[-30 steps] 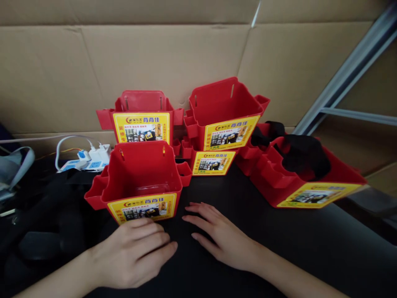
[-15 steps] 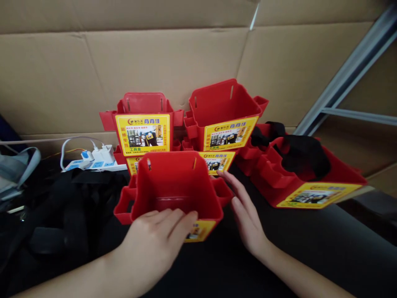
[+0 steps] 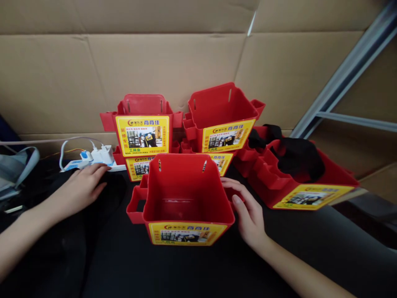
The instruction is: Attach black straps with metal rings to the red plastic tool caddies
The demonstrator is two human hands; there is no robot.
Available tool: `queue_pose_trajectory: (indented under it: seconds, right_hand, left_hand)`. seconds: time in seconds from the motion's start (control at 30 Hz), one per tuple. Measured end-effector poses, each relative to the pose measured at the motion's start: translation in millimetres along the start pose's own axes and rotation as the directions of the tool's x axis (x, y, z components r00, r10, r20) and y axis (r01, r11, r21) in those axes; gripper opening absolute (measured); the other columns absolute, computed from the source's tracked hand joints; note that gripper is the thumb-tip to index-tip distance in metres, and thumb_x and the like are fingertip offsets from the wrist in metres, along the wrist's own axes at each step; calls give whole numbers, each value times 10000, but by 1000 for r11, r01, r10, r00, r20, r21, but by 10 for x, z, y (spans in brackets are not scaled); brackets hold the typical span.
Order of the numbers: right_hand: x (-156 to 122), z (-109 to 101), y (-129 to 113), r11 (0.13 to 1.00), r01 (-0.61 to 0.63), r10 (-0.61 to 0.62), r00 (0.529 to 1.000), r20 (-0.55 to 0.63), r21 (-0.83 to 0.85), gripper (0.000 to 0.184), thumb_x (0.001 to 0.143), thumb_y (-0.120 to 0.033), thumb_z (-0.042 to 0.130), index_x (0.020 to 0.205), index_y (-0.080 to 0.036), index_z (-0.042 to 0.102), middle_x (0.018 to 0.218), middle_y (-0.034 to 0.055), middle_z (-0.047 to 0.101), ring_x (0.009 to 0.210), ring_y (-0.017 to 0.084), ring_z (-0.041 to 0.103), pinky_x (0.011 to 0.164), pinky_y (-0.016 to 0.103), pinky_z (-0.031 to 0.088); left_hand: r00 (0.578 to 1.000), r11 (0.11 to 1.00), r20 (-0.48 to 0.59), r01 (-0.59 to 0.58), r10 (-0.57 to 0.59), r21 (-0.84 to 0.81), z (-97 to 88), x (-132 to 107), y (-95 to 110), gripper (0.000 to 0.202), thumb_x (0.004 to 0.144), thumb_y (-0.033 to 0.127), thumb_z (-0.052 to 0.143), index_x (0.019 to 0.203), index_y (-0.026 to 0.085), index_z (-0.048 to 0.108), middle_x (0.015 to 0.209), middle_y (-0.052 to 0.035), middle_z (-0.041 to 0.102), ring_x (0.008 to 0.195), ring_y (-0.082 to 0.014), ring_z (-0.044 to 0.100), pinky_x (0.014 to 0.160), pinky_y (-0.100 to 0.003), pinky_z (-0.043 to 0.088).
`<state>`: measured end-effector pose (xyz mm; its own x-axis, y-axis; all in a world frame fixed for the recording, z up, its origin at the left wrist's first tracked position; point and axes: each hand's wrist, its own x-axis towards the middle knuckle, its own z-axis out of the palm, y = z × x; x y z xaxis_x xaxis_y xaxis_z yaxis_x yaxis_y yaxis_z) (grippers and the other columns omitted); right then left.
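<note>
In the middle of the black tabletop stands a red plastic tool box, its open top tilted toward me and a yellow label on its front. My right hand grips it by the right side pocket, thumb in front and fingers partly hidden behind. Off to the left, my left hand is stretched over a heap of black straps, fingers extended and thumb apart. Whether it touches the straps I cannot tell. Its fingertips are close to a white power strip.
Behind are stacked red tool boxes at the left and right. Farther right, another red box has black strap in it. A cardboard wall closes the back; a metal frame slants at the right.
My left hand has let go of the front box's rim and moved left over the black straps. The box has shifted slightly right and toward me, and my right hand has closed on its side.
</note>
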<state>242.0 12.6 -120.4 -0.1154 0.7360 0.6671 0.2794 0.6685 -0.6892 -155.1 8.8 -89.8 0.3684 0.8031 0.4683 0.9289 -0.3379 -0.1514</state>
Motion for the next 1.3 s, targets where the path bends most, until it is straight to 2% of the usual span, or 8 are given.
queue_pose_trajectory:
  seconds: [0.27,0.47,0.7,0.83,0.97,1.1,1.2,1.3]
  right_hand:
    - [-11,-17,56,997,37,-36,999,16,-65,253,909,-355,372,1019,-219,554,1130,99,556,1079,235,532,903,405,450]
    - [354,-148,-369,862,406,-360,912,197,-304,353,839,-239,520,1183,-265,445,1355,74,387,1321,272,290,1068,510,270]
    - [884,163,-1086,673,630,-353,735,579,-388,160,901,-293,445,947,-188,557,914,33,621,824,154,608,715,291,517]
    - [1100,82,-1021,709,586,-417,797,437,-392,145,869,-254,511,751,-173,528,723,-17,578,644,87,551,575,200,453]
    - [1296,-362,-780,875,287,-334,941,-58,-389,161,821,-298,574,727,-179,519,695,-6,527,618,90,537,544,219,428]
    - [1403,-930,-623,965,238,-253,713,-654,-113,72,781,-313,576,759,-289,512,845,-21,557,656,130,571,507,271,416]
    - [1419,-1109,-668,967,236,-91,663,-743,92,156,731,-248,592,645,-294,471,730,-34,541,710,162,583,557,294,441]
    - [1361,-895,-811,982,144,-49,817,-575,120,131,713,-201,609,635,-243,513,578,-31,431,629,146,546,634,308,473]
  left_hand:
    - [995,985,18,-104,103,135,20,-84,-328,269,895,236,416,1105,172,572,1066,-39,651,1025,-248,599,918,-480,444]
    - [963,975,-158,-221,216,-16,-522,215,581,277,861,119,329,1006,160,562,988,-79,637,820,-204,639,631,-320,541]
    - [961,944,1,-272,277,-186,-739,897,1380,204,849,74,373,877,162,555,849,-54,643,757,-195,634,685,-331,512]
    - [974,926,67,-185,218,-329,-745,1050,1288,195,896,164,355,835,180,540,735,-22,624,618,-155,599,583,-269,463]
    - [972,878,140,-103,188,-467,-724,1010,1033,214,909,256,362,804,187,535,685,5,592,577,-122,550,534,-228,426]
    - [917,798,290,-48,273,-601,-699,950,775,270,927,308,317,925,202,566,653,19,566,545,-102,520,524,-194,428]
    - [897,795,356,10,261,-607,-701,934,700,294,918,355,335,1055,225,561,708,6,596,612,-127,559,585,-213,463]
    - [937,814,306,43,169,-580,-727,936,795,302,904,382,347,972,232,601,868,-20,645,788,-174,605,672,-250,489]
